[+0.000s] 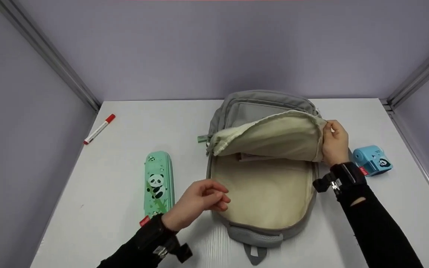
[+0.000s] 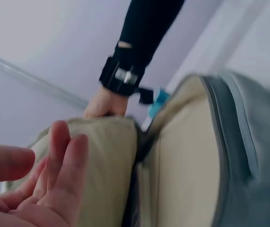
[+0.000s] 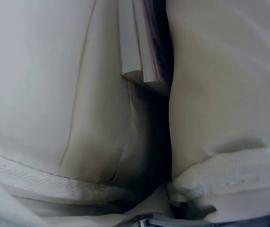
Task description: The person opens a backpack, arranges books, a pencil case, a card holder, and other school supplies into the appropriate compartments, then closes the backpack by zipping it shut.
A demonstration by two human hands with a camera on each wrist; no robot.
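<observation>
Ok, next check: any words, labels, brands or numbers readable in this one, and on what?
No text can be read.
Green pencil case: a panda picture and a small red tag, blank at this size.
Blue sharpener: a panda print and a red tag, nothing readable.
Red-capped marker: any print is too small.
Books in the backpack: edges only, in the right wrist view.

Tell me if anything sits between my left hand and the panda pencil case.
Nothing visible does. The left hand hovers empty just right of the green panda pencil case, with only bare table between them. The right hand holds up the backpack flap.
</observation>
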